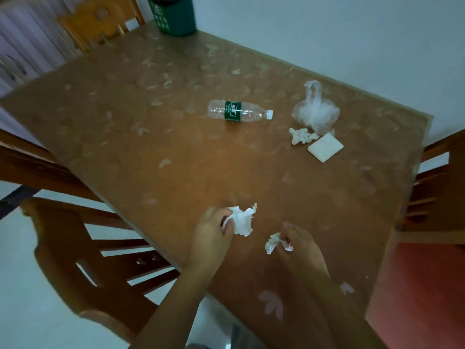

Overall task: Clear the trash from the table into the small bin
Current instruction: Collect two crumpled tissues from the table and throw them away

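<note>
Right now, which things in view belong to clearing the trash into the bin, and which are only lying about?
For the job: large tissue wad and small tissue wad, both already held; plastic bottle; plastic bag; crumpled tissue; folded napkin; green bin at the far corner.
Not for the job: table; wooden chairs around it.

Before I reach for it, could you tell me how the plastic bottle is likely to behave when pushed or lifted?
The plastic bottle lies on its side on the smooth table, so a push would probably roll it. It looks clear and empty, so likely very light. Its thin-looking walls may dent under a firm squeeze.
</note>
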`<state>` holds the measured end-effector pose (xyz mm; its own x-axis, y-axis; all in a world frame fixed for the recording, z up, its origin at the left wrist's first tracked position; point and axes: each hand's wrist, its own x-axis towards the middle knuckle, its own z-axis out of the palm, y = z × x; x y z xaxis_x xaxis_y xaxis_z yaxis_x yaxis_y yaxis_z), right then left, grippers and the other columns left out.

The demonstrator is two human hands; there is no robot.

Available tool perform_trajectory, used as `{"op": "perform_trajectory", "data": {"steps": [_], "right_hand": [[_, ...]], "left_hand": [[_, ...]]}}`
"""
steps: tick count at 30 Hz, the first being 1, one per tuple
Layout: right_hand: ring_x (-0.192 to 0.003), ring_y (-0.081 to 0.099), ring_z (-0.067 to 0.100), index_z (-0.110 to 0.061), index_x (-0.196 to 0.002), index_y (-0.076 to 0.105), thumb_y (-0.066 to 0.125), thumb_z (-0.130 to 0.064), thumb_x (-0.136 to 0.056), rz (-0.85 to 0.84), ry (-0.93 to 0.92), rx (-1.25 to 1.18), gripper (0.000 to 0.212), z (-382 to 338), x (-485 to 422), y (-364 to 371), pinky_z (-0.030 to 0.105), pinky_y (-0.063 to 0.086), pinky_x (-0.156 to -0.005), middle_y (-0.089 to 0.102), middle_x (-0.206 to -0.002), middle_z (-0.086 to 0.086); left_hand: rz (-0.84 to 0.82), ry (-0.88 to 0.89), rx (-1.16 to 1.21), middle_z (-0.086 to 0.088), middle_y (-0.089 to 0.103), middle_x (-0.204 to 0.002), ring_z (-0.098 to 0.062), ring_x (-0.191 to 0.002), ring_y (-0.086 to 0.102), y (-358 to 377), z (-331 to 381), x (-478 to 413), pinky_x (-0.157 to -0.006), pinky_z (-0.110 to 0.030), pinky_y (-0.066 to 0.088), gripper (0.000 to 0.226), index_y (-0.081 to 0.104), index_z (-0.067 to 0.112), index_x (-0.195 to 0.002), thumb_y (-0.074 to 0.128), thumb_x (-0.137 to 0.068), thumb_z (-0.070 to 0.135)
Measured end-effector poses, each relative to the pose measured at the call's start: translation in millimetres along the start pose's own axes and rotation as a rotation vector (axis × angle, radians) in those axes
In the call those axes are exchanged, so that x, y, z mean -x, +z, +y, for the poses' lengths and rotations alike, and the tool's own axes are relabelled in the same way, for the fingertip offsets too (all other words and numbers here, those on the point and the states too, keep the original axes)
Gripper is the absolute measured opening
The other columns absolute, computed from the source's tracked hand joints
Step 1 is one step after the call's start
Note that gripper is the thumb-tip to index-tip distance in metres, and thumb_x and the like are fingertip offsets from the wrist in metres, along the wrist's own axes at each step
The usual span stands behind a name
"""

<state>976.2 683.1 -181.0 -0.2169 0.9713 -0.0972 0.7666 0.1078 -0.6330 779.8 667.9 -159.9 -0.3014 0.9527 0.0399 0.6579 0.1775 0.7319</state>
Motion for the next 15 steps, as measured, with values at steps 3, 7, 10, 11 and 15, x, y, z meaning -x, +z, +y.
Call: {"op": "perform_trajectory", "data": {"steps": [3,7,10,11,15], "right_hand": [[-0.080,0.051,0.024,-0.016,-0.068,0.048,0.061,-0.004,-0.076,0.035,-0.089,0.000,0.019,-35,8,-3,0.034,0.040,-0.064,0.060,-0.081,0.004],[-0.071,0.050,0.024,-0.006,-0.072,0.057,0.067,-0.002,-0.073,0.148,-0.204,0.045,0.011,-99,27,13,0.034,0.040,-0.060,0.051,-0.073,0.000],[-0.075,0.054,0.017,-0.015,-0.082,0.058,0.064,-0.013,-0.076,0.131,-0.248,0.030,0.008,-147,51,44,0.024,0.040,-0.059,0.055,-0.080,-0.004],[-0.077,0.053,0.011,-0.021,-0.085,0.058,0.062,-0.019,-0.078,0.117,-0.243,0.012,0.008,-164,60,56,0.017,0.039,-0.061,0.055,-0.084,-0.008],[-0.070,0.046,0.008,-0.017,-0.079,0.055,0.067,-0.015,-0.076,0.099,-0.397,0.088,0.013,-235,84,97,0.007,0.030,-0.057,0.049,-0.080,-0.009]], "left_hand": [[0.077,0.066,-0.029,0.013,0.050,-0.084,-0.009,-0.075,0.048,-36,2,9,-0.064,-0.016,0.033,0.007,0.062,0.014,-0.087,0.058,-0.083,0.010],[0.211,0.120,-0.086,-0.004,0.063,-0.095,-0.012,-0.082,0.052,-105,-18,39,-0.068,-0.018,0.037,0.011,0.063,0.010,-0.094,0.062,-0.083,0.011],[0.304,0.054,-0.141,-0.006,0.066,-0.097,-0.008,-0.080,0.050,-163,-52,73,-0.068,-0.014,0.040,0.014,0.064,0.012,-0.094,0.065,-0.081,0.011],[0.335,0.039,-0.152,-0.007,0.066,-0.094,-0.009,-0.077,0.051,-184,-67,87,-0.065,-0.014,0.040,0.014,0.063,0.011,-0.092,0.067,-0.078,0.009],[0.444,-0.001,-0.178,-0.009,0.063,-0.081,-0.015,-0.065,0.050,-256,-127,136,-0.057,-0.011,0.034,0.016,0.062,0.008,-0.085,0.070,-0.073,0.001]]}}
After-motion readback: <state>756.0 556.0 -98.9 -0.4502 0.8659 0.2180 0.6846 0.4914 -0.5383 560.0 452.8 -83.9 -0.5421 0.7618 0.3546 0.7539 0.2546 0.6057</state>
